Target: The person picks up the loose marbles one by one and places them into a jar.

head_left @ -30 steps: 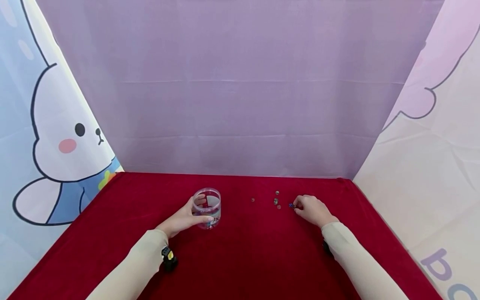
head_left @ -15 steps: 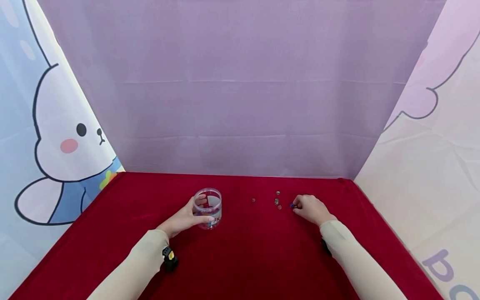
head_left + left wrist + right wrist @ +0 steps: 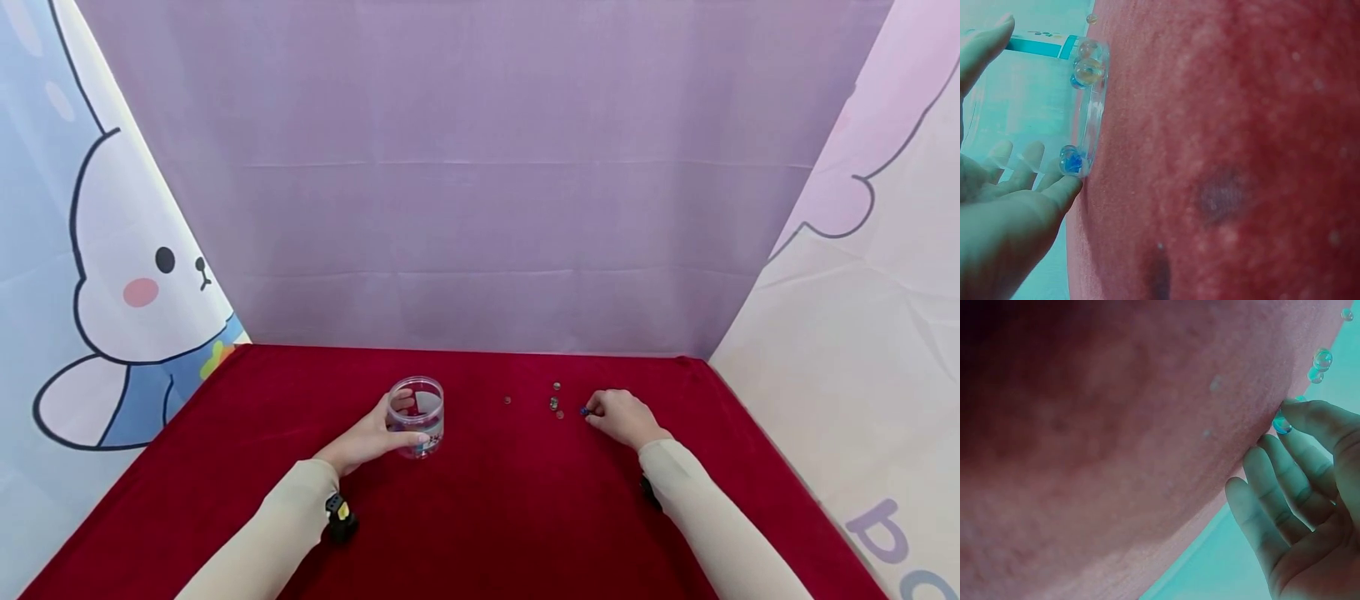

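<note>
The left hand [image 3: 369, 437] wraps around the open clear jar [image 3: 417, 415] standing on the red cloth [image 3: 487, 508]. Off to its right, the right hand [image 3: 621, 417] pinches a blue marble [image 3: 582, 410] at its fingertips; loose marbles [image 3: 556, 403] lie just beyond that pinch. Such a small, round marble could slip from the light pinch and roll off, or knock its neighbours away.

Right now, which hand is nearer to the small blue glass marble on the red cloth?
Right. The right hand pinches the small blue glass marble; the left hand grips the clear plastic jar, far left.
</note>
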`<state>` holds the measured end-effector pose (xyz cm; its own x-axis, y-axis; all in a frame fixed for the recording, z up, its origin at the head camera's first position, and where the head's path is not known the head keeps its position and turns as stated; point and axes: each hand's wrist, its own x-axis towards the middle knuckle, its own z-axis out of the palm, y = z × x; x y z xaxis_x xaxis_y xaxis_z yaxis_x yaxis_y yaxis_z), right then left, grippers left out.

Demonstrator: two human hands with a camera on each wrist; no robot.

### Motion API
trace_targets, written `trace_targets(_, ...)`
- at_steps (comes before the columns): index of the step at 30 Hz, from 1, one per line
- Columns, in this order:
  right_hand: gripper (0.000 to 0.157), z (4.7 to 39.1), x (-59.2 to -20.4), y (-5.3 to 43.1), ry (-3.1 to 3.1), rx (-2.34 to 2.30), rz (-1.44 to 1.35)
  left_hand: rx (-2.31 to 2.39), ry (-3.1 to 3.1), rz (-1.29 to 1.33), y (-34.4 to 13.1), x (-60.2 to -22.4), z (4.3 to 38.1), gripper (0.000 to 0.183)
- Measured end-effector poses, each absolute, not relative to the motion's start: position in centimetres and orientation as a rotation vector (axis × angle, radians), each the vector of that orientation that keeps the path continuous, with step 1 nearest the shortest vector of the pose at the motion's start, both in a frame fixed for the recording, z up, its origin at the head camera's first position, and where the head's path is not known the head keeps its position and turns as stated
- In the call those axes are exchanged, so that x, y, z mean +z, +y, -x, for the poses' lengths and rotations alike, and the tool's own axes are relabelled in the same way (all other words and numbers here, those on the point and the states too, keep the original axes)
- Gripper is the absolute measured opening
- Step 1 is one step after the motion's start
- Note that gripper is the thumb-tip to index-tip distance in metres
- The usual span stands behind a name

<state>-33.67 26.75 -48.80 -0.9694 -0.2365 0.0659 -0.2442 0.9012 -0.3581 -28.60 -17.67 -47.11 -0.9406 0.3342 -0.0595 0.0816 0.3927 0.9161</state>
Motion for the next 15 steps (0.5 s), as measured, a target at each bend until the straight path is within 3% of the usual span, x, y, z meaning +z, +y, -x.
trace_targets(15, 0.011, 33.2, -48.64, 26.81, -3.017, 0.602, -0.394, 1.589, 2.402, -0.374, -17.82, -47.14, 28.63, 0.092)
